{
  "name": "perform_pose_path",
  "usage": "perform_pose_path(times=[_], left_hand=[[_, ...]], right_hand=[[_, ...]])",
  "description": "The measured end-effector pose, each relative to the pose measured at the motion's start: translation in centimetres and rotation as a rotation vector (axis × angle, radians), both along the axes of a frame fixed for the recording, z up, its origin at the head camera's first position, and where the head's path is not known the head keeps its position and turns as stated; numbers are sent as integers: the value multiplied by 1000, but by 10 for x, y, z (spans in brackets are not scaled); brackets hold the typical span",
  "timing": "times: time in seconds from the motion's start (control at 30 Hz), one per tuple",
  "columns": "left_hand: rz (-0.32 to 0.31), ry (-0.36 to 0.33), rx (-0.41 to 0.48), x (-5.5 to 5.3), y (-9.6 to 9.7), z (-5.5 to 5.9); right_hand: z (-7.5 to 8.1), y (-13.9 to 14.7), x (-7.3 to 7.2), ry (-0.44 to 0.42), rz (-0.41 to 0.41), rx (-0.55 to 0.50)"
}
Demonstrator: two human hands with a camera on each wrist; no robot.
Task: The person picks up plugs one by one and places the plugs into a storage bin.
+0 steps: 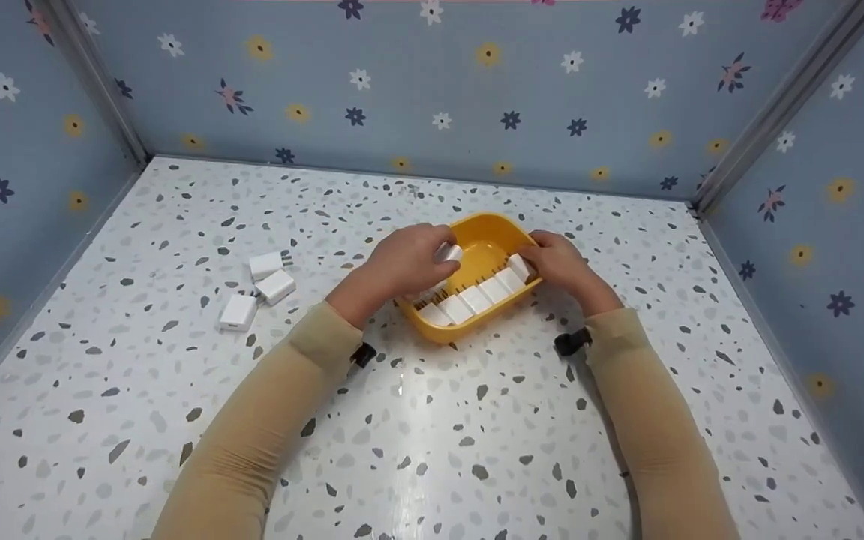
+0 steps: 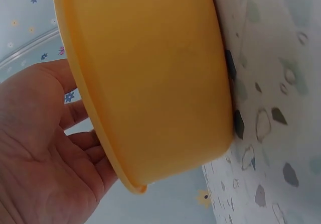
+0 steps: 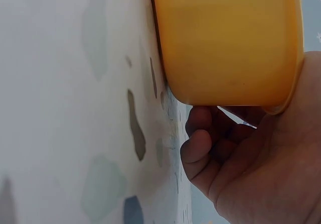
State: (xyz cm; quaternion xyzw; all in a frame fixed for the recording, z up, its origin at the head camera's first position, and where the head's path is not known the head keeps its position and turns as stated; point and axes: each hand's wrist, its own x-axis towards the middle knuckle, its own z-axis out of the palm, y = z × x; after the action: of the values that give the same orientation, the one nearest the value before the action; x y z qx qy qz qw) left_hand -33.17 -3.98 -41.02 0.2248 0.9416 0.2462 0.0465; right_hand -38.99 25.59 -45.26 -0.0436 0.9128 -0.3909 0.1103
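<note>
On the worktop (image 1: 477, 465) stands a yellow bin (image 1: 486, 255), its right end gripped by the curled right hand (image 1: 561, 262). The left hand (image 1: 408, 260), nearly closed, pinches one white adapter (image 1: 451, 253) over the bin. It is probably light, hard, slightly slippery; better held by its sides.

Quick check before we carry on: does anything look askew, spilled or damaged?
One thing: the end plug beside the right hand looks askew in the yellow bin, turned at an angle to the neat row of white plugs. I see no spill or damage.
</note>
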Motion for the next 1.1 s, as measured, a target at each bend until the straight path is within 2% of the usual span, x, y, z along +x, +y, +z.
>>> perform_pose_path(times=[0.13,0.23,0.37,0.53,0.7,0.83,1.1], left_hand=[[39,-21,-6,-2,6,0],[97,-41,-8,-2,12,1],[180,-83,12,-1,20,2],[243,-136,54,0,28,4],[257,-171,77,0,32,4],[263,-168,44,-3,37,2],[258,-82,-59,-11,55,-5]], right_hand=[[0,0,0,-3,0,6],[2,-1,0,-7,0,10],[3,-1,0,-23,-11,11],[1,0,0,-31,-13,3],[0,1,2,5,23,-4],[0,1,2,-2,25,-5],[1,-2,0,-35,-11,-1]])
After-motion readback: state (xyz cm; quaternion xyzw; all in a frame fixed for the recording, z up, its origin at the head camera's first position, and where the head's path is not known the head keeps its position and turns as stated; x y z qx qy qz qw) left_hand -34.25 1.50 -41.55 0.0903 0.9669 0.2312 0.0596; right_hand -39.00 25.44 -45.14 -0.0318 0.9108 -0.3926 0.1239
